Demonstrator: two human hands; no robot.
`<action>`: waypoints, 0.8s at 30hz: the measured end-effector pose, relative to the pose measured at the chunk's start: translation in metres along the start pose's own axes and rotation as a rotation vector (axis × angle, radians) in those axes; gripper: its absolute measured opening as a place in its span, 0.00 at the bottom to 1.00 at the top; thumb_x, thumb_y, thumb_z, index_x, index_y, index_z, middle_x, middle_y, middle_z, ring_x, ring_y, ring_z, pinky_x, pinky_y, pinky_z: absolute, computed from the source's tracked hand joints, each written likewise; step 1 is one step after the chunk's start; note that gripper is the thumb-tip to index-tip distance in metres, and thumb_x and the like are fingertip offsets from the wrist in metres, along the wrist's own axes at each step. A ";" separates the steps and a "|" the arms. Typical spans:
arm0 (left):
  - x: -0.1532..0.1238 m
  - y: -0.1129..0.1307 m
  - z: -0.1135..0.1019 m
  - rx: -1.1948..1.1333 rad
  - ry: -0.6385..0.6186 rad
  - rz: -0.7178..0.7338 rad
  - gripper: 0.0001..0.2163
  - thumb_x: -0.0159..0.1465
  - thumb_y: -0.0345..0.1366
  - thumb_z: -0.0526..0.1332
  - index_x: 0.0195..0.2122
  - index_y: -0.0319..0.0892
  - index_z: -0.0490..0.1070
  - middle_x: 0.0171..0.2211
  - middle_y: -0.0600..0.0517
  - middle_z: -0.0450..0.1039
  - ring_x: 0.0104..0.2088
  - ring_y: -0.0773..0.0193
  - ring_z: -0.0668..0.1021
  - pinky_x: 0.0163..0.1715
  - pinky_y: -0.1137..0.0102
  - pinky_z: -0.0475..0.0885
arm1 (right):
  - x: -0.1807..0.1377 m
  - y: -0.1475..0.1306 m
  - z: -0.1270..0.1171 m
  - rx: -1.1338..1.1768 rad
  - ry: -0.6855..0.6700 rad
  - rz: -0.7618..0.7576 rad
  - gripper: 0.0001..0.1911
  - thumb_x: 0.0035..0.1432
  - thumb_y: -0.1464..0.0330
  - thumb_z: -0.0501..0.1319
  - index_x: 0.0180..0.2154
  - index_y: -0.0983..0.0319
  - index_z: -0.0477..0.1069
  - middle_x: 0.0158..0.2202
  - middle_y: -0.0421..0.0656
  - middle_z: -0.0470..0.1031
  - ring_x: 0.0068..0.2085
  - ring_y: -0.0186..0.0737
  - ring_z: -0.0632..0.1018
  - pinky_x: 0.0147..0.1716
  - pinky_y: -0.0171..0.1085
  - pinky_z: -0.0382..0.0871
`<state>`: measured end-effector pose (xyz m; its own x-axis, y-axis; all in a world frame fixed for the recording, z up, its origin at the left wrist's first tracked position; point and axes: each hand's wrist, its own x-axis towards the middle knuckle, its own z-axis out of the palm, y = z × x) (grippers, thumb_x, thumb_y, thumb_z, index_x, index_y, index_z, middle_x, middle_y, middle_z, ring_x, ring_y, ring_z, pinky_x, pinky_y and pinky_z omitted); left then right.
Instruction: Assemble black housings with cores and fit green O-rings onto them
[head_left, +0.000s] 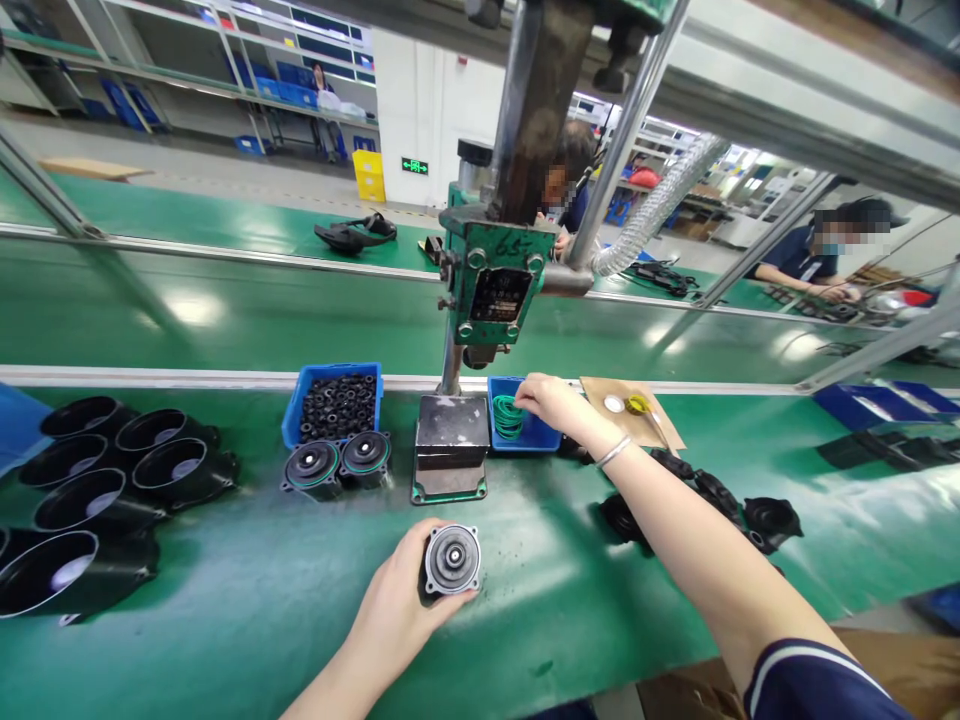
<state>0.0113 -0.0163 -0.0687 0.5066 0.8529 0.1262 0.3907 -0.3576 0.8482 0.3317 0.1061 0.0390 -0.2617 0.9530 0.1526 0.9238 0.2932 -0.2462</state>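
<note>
My left hand (405,590) is wrapped round a black cylindrical housing (453,558) above the bench. Its round face has a pale metal flange with small corner lugs and a hub in the centre. My right hand (559,408) reaches into a small blue bin (536,440), with thumb and fingers pinched at the edge of a heap of green O-rings (508,418). Two similar housings (365,453) with green rings around their faces stand left of the press. They are just in front of a blue bin of small black rubber parts (337,408).
A green bench press (491,280) rises in the middle over its metal block (451,430). Large black cups (82,500) lie at left, black castings (705,500) at right. Cardboard (637,410) bears a yellow tape roll. Two people (825,250) sit across the bench.
</note>
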 end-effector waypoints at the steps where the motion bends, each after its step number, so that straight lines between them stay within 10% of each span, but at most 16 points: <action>1: 0.000 0.001 0.000 -0.001 -0.001 0.002 0.29 0.59 0.35 0.72 0.57 0.52 0.59 0.53 0.50 0.74 0.52 0.53 0.79 0.52 0.58 0.75 | -0.005 -0.007 -0.007 0.003 0.048 0.005 0.07 0.65 0.74 0.63 0.32 0.65 0.75 0.34 0.44 0.74 0.35 0.37 0.76 0.39 0.36 0.69; 6: -0.003 0.002 -0.005 0.009 0.003 0.071 0.34 0.58 0.41 0.74 0.61 0.50 0.58 0.58 0.44 0.71 0.58 0.48 0.75 0.58 0.52 0.73 | -0.058 -0.071 -0.029 0.192 0.172 -0.187 0.07 0.70 0.68 0.59 0.38 0.62 0.73 0.35 0.43 0.74 0.38 0.38 0.75 0.41 0.36 0.70; 11: -0.003 0.006 -0.026 0.010 0.095 0.340 0.27 0.68 0.39 0.65 0.65 0.45 0.58 0.63 0.40 0.66 0.65 0.51 0.68 0.63 0.55 0.68 | -0.109 -0.121 0.013 0.411 -0.040 -0.393 0.08 0.71 0.66 0.57 0.42 0.62 0.73 0.38 0.44 0.74 0.39 0.36 0.75 0.39 0.34 0.70; 15: 0.003 0.012 -0.040 0.062 0.064 0.505 0.09 0.70 0.27 0.59 0.48 0.45 0.71 0.47 0.50 0.78 0.56 0.62 0.77 0.60 0.67 0.71 | -0.116 -0.119 0.044 0.515 -0.079 -0.335 0.09 0.71 0.65 0.58 0.42 0.62 0.73 0.39 0.44 0.73 0.39 0.35 0.74 0.40 0.33 0.70; 24: 0.010 0.014 -0.050 0.125 0.038 0.550 0.06 0.73 0.29 0.55 0.45 0.43 0.72 0.41 0.49 0.79 0.50 0.64 0.81 0.54 0.71 0.75 | -0.125 -0.119 0.045 0.617 -0.176 -0.237 0.11 0.68 0.60 0.61 0.45 0.60 0.70 0.42 0.43 0.72 0.42 0.37 0.74 0.43 0.34 0.70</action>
<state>-0.0170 0.0063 -0.0298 0.6342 0.5402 0.5532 0.1661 -0.7940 0.5848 0.2423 -0.0448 0.0060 -0.5269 0.8408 0.1242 0.5213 0.4351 -0.7341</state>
